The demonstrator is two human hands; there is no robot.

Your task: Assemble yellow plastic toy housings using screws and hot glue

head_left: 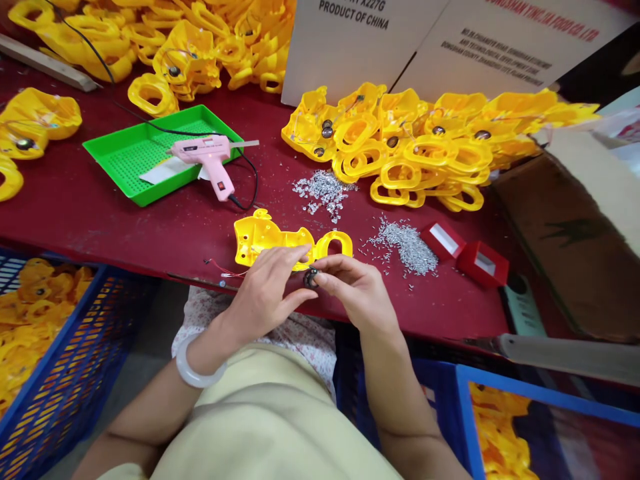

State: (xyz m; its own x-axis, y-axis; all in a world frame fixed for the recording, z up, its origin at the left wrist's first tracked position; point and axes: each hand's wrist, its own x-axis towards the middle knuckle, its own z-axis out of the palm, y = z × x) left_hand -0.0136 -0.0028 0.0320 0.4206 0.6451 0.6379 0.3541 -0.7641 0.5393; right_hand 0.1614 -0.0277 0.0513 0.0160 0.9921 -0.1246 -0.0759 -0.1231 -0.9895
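Note:
In the head view a yellow plastic shell half (273,235) with a ring-shaped handle lies at the table's near edge. My right hand (357,290) pinches a small dark round speaker (311,278) between thumb and fingertips, just below the shell. My left hand (267,290) is over the shell's lower edge, fingers stretched out and thumb apart, holding nothing I can see; its fingers hide part of the shell. Thin red wires (220,268) stick out to the left of that hand, near the table edge.
A pink glue gun (207,157) rests on a green tray (145,193). Silver screws lie in two piles (325,190), (407,247), beside red boxes (483,263). Yellow shells (405,133) are heaped behind, before a white carton (350,60). Blue crates (95,340) flank me below.

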